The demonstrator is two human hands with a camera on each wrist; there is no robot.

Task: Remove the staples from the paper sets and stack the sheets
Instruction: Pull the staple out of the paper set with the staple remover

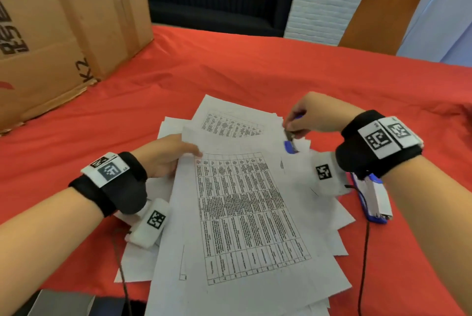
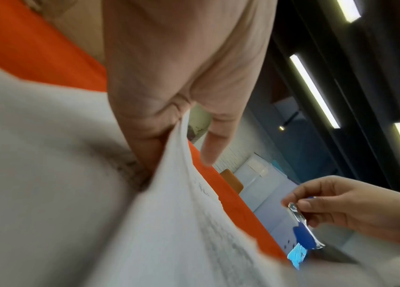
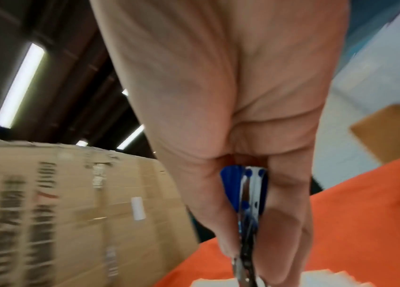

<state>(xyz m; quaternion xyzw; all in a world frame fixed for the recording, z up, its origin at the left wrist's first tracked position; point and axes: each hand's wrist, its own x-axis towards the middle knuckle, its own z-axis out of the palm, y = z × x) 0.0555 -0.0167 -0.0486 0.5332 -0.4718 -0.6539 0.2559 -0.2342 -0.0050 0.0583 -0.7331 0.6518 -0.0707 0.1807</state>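
Note:
A loose pile of printed sheets (image 1: 250,213) lies on the red tablecloth (image 1: 255,68). My left hand (image 1: 189,152) pinches the left edge of a lifted top sheet (image 2: 181,213), thumb above and fingers below, as the left wrist view shows. That sheet is turned back, and its printed table (image 1: 229,124) faces up. At the pile's far right corner my right hand (image 1: 291,126) grips a blue and metal staple remover (image 1: 291,143), also in view as the staple remover (image 3: 250,203) pointing down at the paper corner (image 3: 316,279). No staple can be made out.
Large cardboard boxes (image 1: 51,34) stand on the table at the left. A blue stapler (image 1: 374,198) lies right of the pile, under my right wrist. An orange chair (image 1: 378,17) stands beyond the far edge. A grey box (image 1: 63,303) sits at the near left.

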